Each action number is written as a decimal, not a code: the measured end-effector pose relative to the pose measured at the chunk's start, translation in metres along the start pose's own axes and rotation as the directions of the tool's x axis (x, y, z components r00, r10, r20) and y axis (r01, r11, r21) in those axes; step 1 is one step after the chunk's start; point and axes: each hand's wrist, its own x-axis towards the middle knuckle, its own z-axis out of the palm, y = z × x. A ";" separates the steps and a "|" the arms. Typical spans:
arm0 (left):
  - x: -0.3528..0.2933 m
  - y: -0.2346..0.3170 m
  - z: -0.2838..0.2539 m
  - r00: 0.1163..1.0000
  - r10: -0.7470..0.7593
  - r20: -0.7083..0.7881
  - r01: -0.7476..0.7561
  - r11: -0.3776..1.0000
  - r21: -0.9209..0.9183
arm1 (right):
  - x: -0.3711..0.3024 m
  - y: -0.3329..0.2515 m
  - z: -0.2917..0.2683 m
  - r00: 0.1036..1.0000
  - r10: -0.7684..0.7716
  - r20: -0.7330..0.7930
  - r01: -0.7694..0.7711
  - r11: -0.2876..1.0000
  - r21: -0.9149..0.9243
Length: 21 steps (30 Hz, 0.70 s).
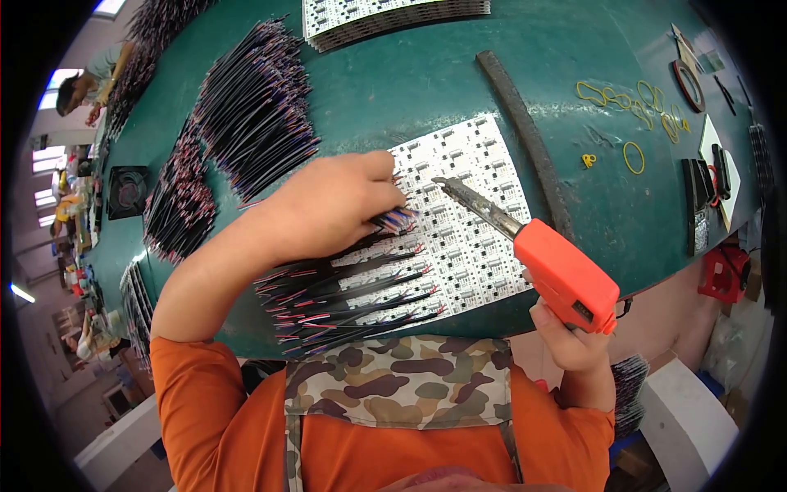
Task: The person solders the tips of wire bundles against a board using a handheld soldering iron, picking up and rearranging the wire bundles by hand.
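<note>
My left hand [340,201] is closed around several short black cables [397,220] with stripped coloured ends, above the left part of a white circuit board panel [467,238]. In my right hand [570,340] is a red soldering gun [566,271]. Its dark tip [443,182] points left over the panel, close to my left fingertips; whether it touches the board I cannot tell. Rows of black cables [381,283] lie across the panel's near left side, their ends on the board and their other ends reaching past its left edge.
A big pile of black cables [254,107] lies at the far left. Stacked white panels [393,16] stand at the back. A dark bar [525,131] lies right of the panel, with yellow solder wire [623,102] beyond. A small fan [128,192] sits left. Another person [86,86] is at the table's far left.
</note>
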 end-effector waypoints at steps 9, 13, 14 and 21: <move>-0.008 0.002 -0.009 0.955 -0.260 -0.142 0.229 0.952 -0.202 | -0.005 0.001 0.002 0.999 -0.032 -0.040 0.033 0.999 0.009; -0.009 0.008 -0.007 0.942 -0.319 -0.107 0.287 0.928 -0.237 | -0.010 0.001 -0.003 0.997 -0.076 -0.002 0.075 0.992 -0.098; -0.012 0.007 0.000 0.958 -0.243 -0.154 0.210 0.956 -0.206 | -0.012 0.001 -0.004 0.997 -0.072 0.003 0.071 0.993 -0.097; -0.016 0.015 0.023 0.989 0.040 -0.144 -0.036 0.999 0.029 | -0.012 -0.001 -0.003 0.999 -0.033 0.039 0.033 0.999 -0.010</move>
